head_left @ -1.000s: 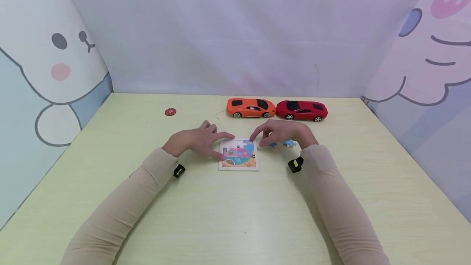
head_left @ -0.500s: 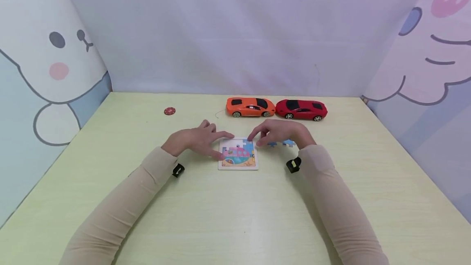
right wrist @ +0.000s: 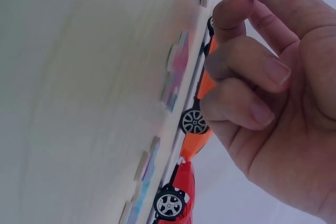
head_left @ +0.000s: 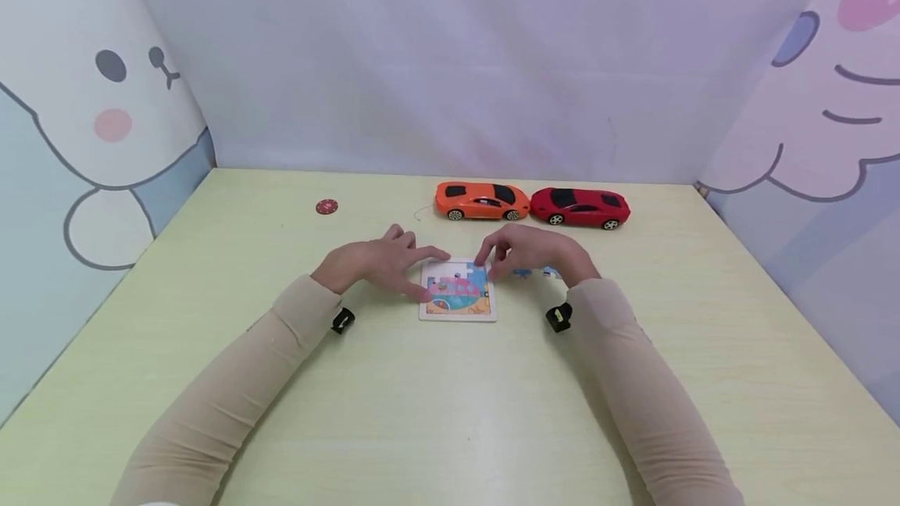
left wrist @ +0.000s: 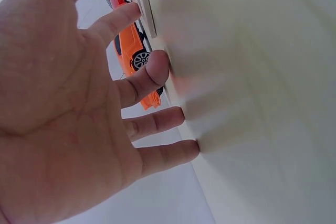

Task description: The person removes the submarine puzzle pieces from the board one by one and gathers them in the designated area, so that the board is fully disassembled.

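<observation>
Pale green table [head_left: 450, 428] between cartoon-printed walls [head_left: 84, 100].

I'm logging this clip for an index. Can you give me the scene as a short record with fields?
surface: pale green table
left hand: fingers spread, touching the left edge of the puzzle board
right hand: fingertips on the board's far right corner
loose puzzle pieces: on the table right of the board
toy cars: orange car and red car, behind the hands
other: red disc, far left

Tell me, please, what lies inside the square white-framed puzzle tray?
The square white-framed puzzle tray holds joined pink, blue and orange puzzle pieces. Its far corners are covered by the left hand and right hand.
</observation>
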A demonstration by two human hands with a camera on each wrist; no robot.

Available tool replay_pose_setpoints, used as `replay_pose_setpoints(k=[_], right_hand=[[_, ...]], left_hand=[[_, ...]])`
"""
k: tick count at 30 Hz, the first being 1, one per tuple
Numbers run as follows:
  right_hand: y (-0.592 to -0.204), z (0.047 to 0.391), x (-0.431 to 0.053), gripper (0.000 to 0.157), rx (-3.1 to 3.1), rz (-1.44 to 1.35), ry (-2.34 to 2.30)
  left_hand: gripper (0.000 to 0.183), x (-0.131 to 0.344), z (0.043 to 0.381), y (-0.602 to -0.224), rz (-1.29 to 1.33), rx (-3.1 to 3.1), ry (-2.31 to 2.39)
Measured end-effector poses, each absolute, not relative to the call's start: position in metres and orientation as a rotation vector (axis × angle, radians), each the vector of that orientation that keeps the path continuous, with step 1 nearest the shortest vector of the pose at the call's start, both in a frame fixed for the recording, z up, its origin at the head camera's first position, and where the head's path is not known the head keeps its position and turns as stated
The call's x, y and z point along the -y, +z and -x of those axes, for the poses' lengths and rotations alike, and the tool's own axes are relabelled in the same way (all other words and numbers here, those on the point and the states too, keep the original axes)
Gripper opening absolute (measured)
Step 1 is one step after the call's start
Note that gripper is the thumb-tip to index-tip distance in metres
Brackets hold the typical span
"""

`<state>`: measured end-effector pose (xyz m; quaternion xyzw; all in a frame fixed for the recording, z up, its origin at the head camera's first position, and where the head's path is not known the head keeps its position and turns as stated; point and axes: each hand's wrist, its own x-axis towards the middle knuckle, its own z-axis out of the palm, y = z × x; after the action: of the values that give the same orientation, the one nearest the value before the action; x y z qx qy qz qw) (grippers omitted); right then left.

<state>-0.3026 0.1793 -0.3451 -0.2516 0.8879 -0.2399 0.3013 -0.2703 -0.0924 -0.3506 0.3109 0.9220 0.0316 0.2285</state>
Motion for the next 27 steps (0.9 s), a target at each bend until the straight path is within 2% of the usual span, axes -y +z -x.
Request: replay_pose_setpoints(k=[27], right_hand=[[-0.3462,0.2979,-0.171,0.03,-2.301,0.673,-0.634]], left_hand=[[0.078,0.0899,0.2691,-0.3503,-0.851,-2.541,0.065]])
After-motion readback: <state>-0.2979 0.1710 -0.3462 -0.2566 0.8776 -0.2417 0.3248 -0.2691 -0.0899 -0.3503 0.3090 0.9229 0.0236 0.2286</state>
